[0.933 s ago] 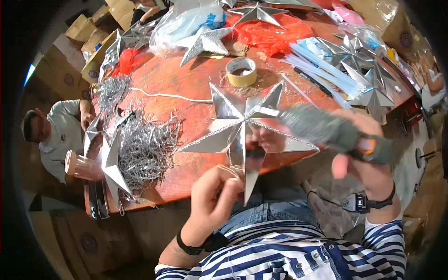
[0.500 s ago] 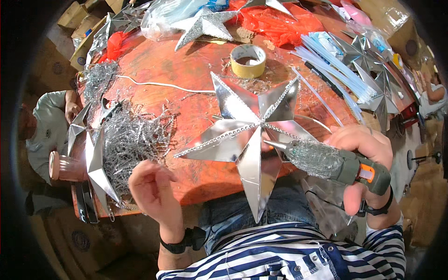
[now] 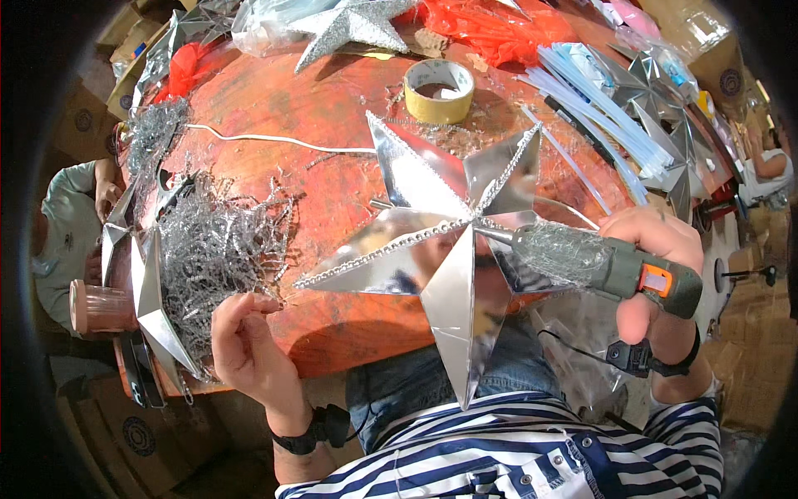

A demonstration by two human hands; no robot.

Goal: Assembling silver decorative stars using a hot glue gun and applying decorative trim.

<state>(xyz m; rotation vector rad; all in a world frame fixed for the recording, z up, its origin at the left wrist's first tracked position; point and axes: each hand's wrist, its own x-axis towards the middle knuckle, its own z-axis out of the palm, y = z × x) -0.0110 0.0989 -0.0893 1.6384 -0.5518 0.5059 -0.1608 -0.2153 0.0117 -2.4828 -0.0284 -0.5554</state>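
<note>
A shiny silver star (image 3: pixel 453 303) with a bead-like silver trim along some ridges stands in front of me, its lowest point reaching past the table edge. My right hand (image 3: pixel 657 245) grips a dark green hot glue gun (image 3: pixel 615 266), its front wrapped in clear plastic. The gun's nozzle is at the star's centre, touching or very close to it. To the left, my left hand (image 3: pixel 253 349) is raised with fingers curled and fingertips together beside a pile of silver tinsel (image 3: pixel 220 241); whatever it may pinch is too small to make out.
On the red-orange table (image 3: pixel 274 179) lie a tape roll (image 3: pixel 439 91), translucent glue sticks (image 3: pixel 603 112) and a white cord (image 3: pixel 283 143). More silver stars (image 3: pixel 162 320) lie left. A glittery star (image 3: pixel 353 29) and red plastic (image 3: pixel 499 29) lie at the back. Another person (image 3: pixel 71 216) is at left.
The glue gun's nozzle has risen from just below the star's middle to its centre. My left hand has shifted slightly left, its fingertips drawn closer together. The whole view has shifted a little.
</note>
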